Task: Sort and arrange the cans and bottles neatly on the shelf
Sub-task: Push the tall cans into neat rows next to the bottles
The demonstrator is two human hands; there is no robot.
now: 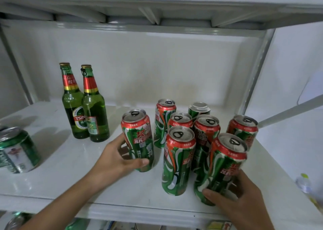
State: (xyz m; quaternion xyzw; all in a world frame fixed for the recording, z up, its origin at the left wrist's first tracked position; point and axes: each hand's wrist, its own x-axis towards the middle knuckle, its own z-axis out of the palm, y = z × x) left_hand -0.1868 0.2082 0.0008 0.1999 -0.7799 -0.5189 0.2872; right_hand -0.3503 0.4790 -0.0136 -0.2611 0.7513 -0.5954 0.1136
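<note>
On the white shelf stand several tall green-and-red cans in a cluster at the right. My left hand grips the leftmost can, which stands apart from the cluster. My right hand wraps the base of the front-right can, which tilts slightly left. Another can stands upright between the two. Two green glass bottles stand side by side at the back left. A shorter green-and-silver can sits at the far left edge.
The upper shelf board hangs low overhead. Metal posts frame the right side. A crumpled plastic item lies at the far right. More cans show on the shelf below.
</note>
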